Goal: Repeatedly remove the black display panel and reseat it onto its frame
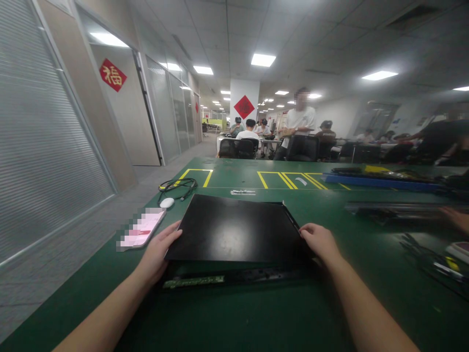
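A glossy black screen panel (234,230) is held between my two hands, tilted, over the green table. My left hand (161,247) grips its left edge, thumb on top and the other fingers hidden beneath. At the right edge, my right hand (319,240) pinches the panel's side, where a thin metal-looking rim shows. Below the panel's near edge lies a dark strip with a green circuit board (193,282) on its left part. Whether this strip is joined to the panel I cannot tell.
On the green table (242,318), left of the panel, are a phone (142,229), a white oval case (167,203) and a black cable (178,186). A blue tray (381,182), a long dark bar (395,209) and cables (432,259) lie right, near another person's hand (456,215).
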Available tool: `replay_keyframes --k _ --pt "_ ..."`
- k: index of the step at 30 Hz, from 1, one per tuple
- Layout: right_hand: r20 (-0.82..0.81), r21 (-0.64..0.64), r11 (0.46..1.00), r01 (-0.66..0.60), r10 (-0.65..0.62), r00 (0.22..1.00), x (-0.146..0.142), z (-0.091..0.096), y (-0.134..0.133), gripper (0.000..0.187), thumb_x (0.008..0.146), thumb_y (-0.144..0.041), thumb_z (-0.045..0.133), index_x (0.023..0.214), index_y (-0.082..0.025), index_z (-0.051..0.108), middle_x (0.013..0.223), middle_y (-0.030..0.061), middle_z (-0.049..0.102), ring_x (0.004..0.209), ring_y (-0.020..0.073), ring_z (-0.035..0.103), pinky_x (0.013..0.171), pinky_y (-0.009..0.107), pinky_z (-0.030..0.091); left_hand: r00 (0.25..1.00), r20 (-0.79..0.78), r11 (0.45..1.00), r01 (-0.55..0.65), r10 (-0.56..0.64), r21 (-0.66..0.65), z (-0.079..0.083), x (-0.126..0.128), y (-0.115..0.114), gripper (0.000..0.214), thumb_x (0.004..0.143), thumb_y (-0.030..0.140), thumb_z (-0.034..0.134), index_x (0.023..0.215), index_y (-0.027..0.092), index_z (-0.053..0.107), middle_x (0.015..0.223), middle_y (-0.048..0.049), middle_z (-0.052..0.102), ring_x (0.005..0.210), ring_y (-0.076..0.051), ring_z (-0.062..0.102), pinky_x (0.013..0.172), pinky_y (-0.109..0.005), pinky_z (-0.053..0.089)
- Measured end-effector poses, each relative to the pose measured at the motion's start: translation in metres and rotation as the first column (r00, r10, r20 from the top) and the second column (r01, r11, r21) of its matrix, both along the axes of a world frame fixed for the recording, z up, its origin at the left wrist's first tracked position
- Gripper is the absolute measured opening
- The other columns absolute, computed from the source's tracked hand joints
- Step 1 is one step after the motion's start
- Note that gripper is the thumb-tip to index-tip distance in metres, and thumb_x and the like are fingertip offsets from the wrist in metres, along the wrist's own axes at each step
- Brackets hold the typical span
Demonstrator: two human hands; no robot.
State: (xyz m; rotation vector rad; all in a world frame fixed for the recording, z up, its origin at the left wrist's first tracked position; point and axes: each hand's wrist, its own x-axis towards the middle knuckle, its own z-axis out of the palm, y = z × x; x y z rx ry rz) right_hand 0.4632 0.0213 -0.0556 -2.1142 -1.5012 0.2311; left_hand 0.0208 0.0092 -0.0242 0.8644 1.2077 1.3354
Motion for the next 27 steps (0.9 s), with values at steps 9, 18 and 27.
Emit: replay_keyframes --k 9,18,27 --pt "-0.028 -0.034 0.999 0.015 -0.016 0.999 0.001 0.001 0.001 0.023 0.079 -0.030 0.054 0.085 -0.025 0.076 0.084 0.0027 0.076 0.081 0.0210 0.067 0.066 0.028 0.042 0.999 0.041 1.000 0.015 -0.015 -0.008 0.001 -0.002 0.001 0.040 0.080 0.015 0.071 0.119 0.019 0.072 0.109 -0.0103 0.079 0.096 -0.024 0.076 0.073 -0.026 0.061" --pt "-0.021 -0.011 1.000 0.007 -0.007 1.000 0.003 -0.001 0.001 0.024 0.081 -0.030 0.054 0.084 -0.024 0.077 0.084 0.0033 0.076 0.082 0.0208 0.067 0.067 0.028 0.042 0.979 -0.189 0.996 -0.069 0.079 0.058 -0.008 -0.014 0.009 0.041 0.062 0.026 0.085 0.102 0.019 0.078 0.139 -0.0131 0.065 0.131 -0.034 0.057 0.102 -0.036 0.051" --pt "-0.019 0.012 1.000 0.009 -0.009 1.000 0.004 -0.002 0.002 0.023 0.080 -0.028 0.055 0.083 -0.023 0.078 0.082 0.0031 0.076 0.080 0.0200 0.067 0.065 0.027 0.041 0.788 -0.615 0.998 -0.005 0.042 0.061 -0.022 -0.026 0.018 0.048 0.063 0.039 0.074 0.105 0.017 0.078 0.147 -0.0147 0.058 0.131 -0.038 0.056 0.113 -0.050 0.040"
